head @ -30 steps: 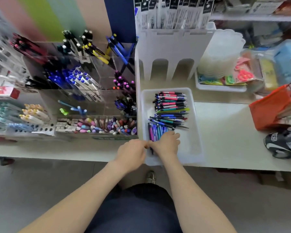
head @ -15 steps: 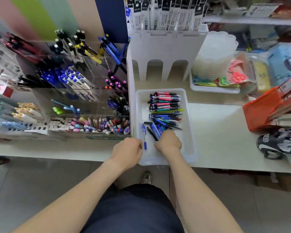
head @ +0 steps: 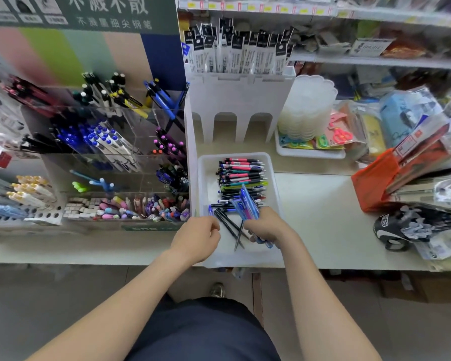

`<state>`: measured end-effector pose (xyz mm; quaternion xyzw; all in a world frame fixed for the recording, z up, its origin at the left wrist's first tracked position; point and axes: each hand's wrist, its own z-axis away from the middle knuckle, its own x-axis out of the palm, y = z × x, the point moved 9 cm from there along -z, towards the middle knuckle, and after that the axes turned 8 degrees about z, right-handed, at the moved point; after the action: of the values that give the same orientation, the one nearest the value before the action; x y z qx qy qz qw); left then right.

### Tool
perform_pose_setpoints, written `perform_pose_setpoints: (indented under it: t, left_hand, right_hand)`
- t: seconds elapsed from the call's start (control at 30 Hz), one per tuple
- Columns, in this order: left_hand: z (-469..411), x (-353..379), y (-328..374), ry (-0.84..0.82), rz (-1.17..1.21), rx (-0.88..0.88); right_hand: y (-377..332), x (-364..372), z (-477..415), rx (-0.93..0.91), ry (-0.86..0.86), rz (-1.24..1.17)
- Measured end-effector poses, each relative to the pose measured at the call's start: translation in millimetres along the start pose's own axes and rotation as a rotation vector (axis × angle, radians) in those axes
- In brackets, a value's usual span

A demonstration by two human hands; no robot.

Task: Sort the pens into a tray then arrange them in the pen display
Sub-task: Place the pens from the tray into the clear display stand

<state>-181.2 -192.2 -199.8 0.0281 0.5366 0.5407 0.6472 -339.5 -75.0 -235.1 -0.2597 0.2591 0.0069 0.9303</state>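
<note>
Over the near end of the white tray (head: 245,259) I see the right hand (head: 267,226), its fingers curled tight round a bundle of blue and purple pens (head: 247,201). The bundle fans up and away past the fingertips, and its lower ends poke out under the heel of the palm. Just left of those fingers a few black pens (head: 228,225) lie slanted on the tray floor. Beyond the fingers, at the tray's far end, a pile of mixed pens (head: 241,175) lies crosswise, pink-banded ones farthest. The left hand (head: 197,239) sits at the tray's left rim with its fingers curled in toward the palm; whether they pinch the rim or anything else I cannot tell. One blue pen (head: 210,210) lies just beyond its knuckles, against the tray's left wall. Further left of that hand stands the clear pen display (head: 110,162), its compartments holding tilted blue, black and purple pens. The tray rests on a pale counter (head: 323,217).
</note>
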Motion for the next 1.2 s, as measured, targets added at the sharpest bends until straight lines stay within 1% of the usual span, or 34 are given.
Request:
perform_pose_setpoints:
  t: [0.07, 0.13, 0.2, 0.27, 0.33, 0.37, 0.53, 0.6, 0.63, 0.77, 0.83, 0.87, 0.93, 0.97, 1.03, 1.1, 1.2]
  left_hand:
    - [-1, -10, 13, 0.042, 0.208, -0.009]
    - [-3, -19, 24, 0.060, 0.469, -0.048]
    - [-3, -24, 38, 0.016, 0.704, -0.077]
    - [-1, -32, 56, -0.048, 0.877, -0.081]
    - [4, -41, 76, -0.101, 1.010, -0.049]
    - [7, -45, 82, -0.103, 1.065, -0.044]
    - [7, -53, 88, 0.013, 1.398, -0.131]
    - [5, -55, 86, 0.051, 1.435, -0.145]
    - [5, -57, 85, 0.071, 1.449, -0.144]
    - [5, -77, 79, 0.174, 1.479, -0.076]
    - [7, -92, 79, 0.246, 1.470, 0.001]
    - [8, -99, 80, 0.282, 1.458, 0.034]
    - [12, -110, 85, 0.331, 1.418, 0.099]
    - [15, -113, 87, 0.349, 1.373, 0.125]
    - [21, -113, 92, 0.372, 1.264, 0.156]
    - [28, -110, 93, 0.380, 1.161, 0.182]
    - [36, -111, 89, 0.394, 1.067, 0.212]
  right_hand:
    - [-13, -5, 12, -0.115, 0.042, -0.099]
    - [-29, -7, 29, -0.218, 0.059, -0.259]
    - [-46, -9, 50, -0.300, 0.058, -0.405]
    - [-66, -13, 73, -0.374, 0.083, -0.457]
    - [-80, -14, 89, -0.417, 0.133, -0.427]
    - [-86, -15, 94, -0.440, 0.167, -0.398]
    - [-113, -25, 110, -0.597, 0.390, -0.156]
    - [-121, -26, 114, -0.632, 0.394, -0.118]
    - [-123, -25, 116, -0.646, 0.368, -0.146]
    - [-122, -27, 120, -0.659, 0.249, -0.385]
    - [-120, -28, 118, -0.626, 0.147, -0.614]
    - [-119, -25, 115, -0.582, 0.090, -0.779]
    - [-109, -12, 104, -0.372, 0.032, -1.117]
    - [-107, -1, 100, -0.262, 0.005, -1.254]
    - [-114, 21, 98, -0.155, -0.095, -1.461]
    - [-122, 36, 98, -0.121, -0.130, -1.528]
    - [-132, 44, 105, -0.130, -0.089, -1.511]
